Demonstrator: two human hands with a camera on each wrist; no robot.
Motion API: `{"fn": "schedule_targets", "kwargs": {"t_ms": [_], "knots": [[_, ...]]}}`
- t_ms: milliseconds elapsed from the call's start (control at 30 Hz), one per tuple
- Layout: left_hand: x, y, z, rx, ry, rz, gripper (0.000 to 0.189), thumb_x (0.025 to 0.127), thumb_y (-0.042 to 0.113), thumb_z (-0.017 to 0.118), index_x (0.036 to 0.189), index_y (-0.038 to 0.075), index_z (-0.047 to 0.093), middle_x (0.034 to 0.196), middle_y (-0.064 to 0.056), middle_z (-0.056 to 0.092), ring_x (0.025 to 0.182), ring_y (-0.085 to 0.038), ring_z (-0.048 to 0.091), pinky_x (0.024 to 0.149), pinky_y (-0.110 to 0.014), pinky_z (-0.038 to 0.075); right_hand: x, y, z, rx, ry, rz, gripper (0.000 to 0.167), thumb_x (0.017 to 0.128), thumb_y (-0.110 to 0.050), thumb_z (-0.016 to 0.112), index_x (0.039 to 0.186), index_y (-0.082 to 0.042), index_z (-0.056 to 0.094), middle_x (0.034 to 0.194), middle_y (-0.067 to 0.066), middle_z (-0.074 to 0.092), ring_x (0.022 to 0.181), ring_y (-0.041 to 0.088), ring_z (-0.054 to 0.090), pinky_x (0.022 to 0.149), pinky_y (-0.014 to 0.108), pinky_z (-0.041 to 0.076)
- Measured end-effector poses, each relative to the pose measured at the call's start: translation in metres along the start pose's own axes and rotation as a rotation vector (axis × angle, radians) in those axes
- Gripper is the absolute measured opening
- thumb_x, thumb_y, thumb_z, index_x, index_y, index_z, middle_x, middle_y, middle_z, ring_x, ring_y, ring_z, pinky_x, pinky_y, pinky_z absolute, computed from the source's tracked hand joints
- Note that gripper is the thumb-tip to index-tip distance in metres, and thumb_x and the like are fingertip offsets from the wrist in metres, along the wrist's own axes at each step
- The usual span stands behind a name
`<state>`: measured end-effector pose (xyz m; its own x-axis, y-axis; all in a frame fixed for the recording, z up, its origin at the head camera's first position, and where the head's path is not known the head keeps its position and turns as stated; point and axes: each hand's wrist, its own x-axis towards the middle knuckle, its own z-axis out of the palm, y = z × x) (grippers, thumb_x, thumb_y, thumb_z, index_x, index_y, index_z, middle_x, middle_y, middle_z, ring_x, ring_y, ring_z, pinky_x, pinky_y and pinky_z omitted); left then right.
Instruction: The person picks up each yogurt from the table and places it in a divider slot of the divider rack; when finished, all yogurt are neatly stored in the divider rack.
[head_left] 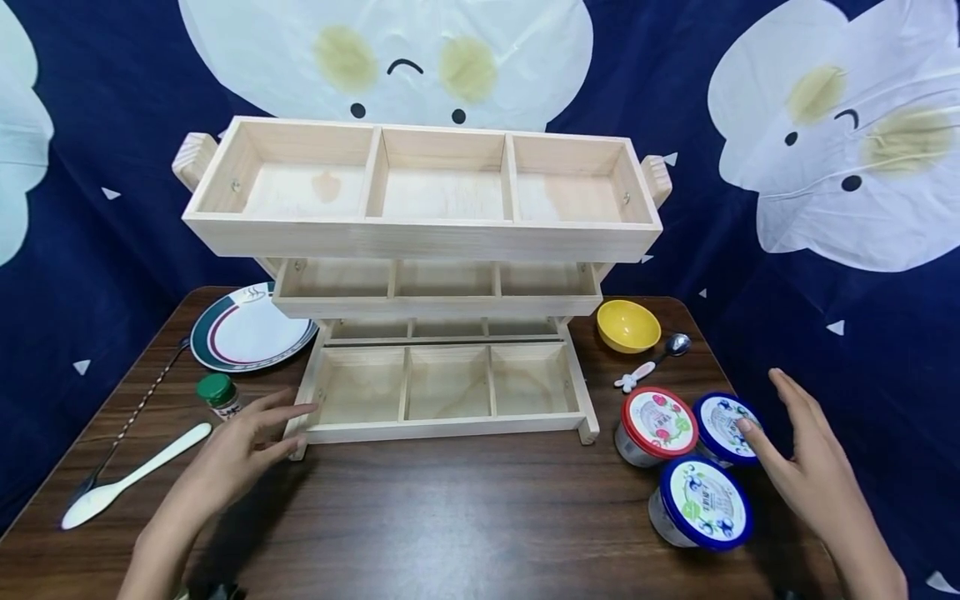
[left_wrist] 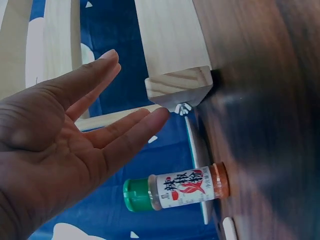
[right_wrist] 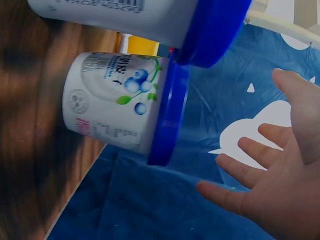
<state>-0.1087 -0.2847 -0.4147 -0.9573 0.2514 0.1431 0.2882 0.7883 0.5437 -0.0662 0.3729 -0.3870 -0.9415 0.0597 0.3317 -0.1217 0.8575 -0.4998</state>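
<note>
My left hand [head_left: 234,454] hovers by the lower left corner of a tiered wooden organizer [head_left: 442,429], fingers extended and holding nothing. Close to it stands a green-capped spice jar [head_left: 217,392], whose label with a red chili shows in the left wrist view. On the right, my right hand [head_left: 813,475] is held with fingers spread beside two blue-lidded tubs, the front one [head_left: 705,504] and the back one [head_left: 726,427]. In the right wrist view a gap separates the fingers from the blueberry-printed tub [right_wrist: 115,100]. A red-lidded tub [head_left: 657,423] stands to their left.
At left lie a plate [head_left: 255,329], a long twisted-handle spoon [head_left: 142,400] and a white spoon [head_left: 135,479]. A yellow bowl [head_left: 628,326] and a small rabbit-handled spoon [head_left: 651,364] sit right of the organizer. Behind the brown table [head_left: 450,517] hangs a blue cloth [head_left: 660,75].
</note>
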Motion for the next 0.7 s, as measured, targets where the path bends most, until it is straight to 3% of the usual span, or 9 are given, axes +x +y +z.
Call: {"fn": "schedule_targets", "kwargs": {"t_ms": [200,300,333,400,433,500,533,600,700], "knots": [[-0.004,-0.004,0.005,-0.022,-0.003,-0.023,0.045,0.096,0.012,0.084,0.139,0.005,0.073,0.150,-0.042,0.050,0.131,-0.067,0.051,0.097,-0.079,0.042,-0.003,0.010,0.004,0.055,0.003,0.038,0.078,0.109,-0.019,0.067,0.173,-0.007,0.023,0.170,0.034,0.026,0.146,0.063,0.033,0.113,0.078,0.026],[-0.006,-0.005,0.008,-0.032,0.011,-0.032,0.046,0.095,0.012,0.085,0.139,0.006,0.073,0.149,-0.042,0.052,0.131,-0.066,0.052,0.097,-0.079,0.042,-0.005,0.016,0.006,0.088,0.021,0.036,0.076,0.109,-0.017,0.067,0.172,-0.008,0.026,0.172,0.031,0.027,0.150,0.055,0.033,0.126,0.043,0.031],[-0.007,-0.005,0.009,-0.036,0.009,-0.039,0.046,0.095,0.013,0.085,0.139,0.006,0.073,0.150,-0.042,0.052,0.132,-0.066,0.052,0.098,-0.079,0.042,-0.006,0.018,0.007,0.103,0.035,0.029,0.074,0.109,-0.016,0.067,0.172,-0.008,0.028,0.173,0.029,0.027,0.155,0.043,0.033,0.123,0.028,0.029],[-0.007,-0.007,0.010,-0.042,0.007,-0.051,0.045,0.095,0.013,0.085,0.138,0.006,0.074,0.150,-0.041,0.051,0.133,-0.066,0.051,0.098,-0.079,0.042,-0.009,0.023,0.009,0.133,0.063,0.016,0.072,0.108,-0.013,0.067,0.171,-0.008,0.032,0.174,0.025,0.028,0.157,0.017,0.031,0.107,0.005,0.025],[-0.007,-0.008,0.010,-0.047,0.008,-0.055,0.044,0.095,0.012,0.085,0.137,0.006,0.074,0.150,-0.041,0.052,0.133,-0.065,0.051,0.099,-0.079,0.042,-0.010,0.025,0.010,0.147,0.075,0.013,0.070,0.108,-0.012,0.066,0.170,-0.008,0.033,0.174,0.024,0.028,0.154,0.003,0.030,0.098,0.000,0.024],[-0.006,-0.011,0.011,-0.058,0.007,-0.055,0.042,0.096,0.012,0.084,0.136,0.006,0.075,0.150,-0.040,0.052,0.135,-0.064,0.050,0.099,-0.077,0.043,-0.013,0.030,0.011,0.169,0.083,0.021,0.069,0.109,-0.012,0.066,0.170,-0.008,0.034,0.175,0.023,0.027,0.142,-0.015,0.027,0.096,-0.001,0.026],[-0.006,-0.012,0.011,-0.065,0.013,-0.047,0.042,0.095,0.011,0.085,0.136,0.007,0.075,0.150,-0.039,0.053,0.135,-0.063,0.051,0.100,-0.073,0.045,-0.014,0.032,0.012,0.180,0.085,0.025,0.068,0.109,-0.011,0.065,0.170,-0.007,0.035,0.174,0.023,0.027,0.136,-0.018,0.027,0.095,-0.001,0.027],[-0.007,-0.015,0.012,-0.089,0.023,-0.026,0.042,0.094,0.010,0.085,0.135,0.007,0.076,0.149,-0.038,0.056,0.136,-0.060,0.052,0.105,-0.050,0.051,-0.016,0.035,0.013,0.190,0.077,0.034,0.067,0.109,-0.012,0.064,0.170,-0.008,0.035,0.174,0.024,0.026,0.135,-0.019,0.027,0.095,-0.001,0.028],[-0.009,-0.020,0.013,-0.116,0.036,0.013,0.043,0.093,0.006,0.086,0.134,0.007,0.076,0.146,-0.036,0.059,0.134,-0.057,0.055,0.098,-0.014,0.044,-0.016,0.038,0.014,0.199,0.065,0.030,0.066,0.110,-0.011,0.064,0.169,-0.009,0.036,0.173,0.027,0.027,0.134,-0.017,0.028,0.095,-0.001,0.029]]}}
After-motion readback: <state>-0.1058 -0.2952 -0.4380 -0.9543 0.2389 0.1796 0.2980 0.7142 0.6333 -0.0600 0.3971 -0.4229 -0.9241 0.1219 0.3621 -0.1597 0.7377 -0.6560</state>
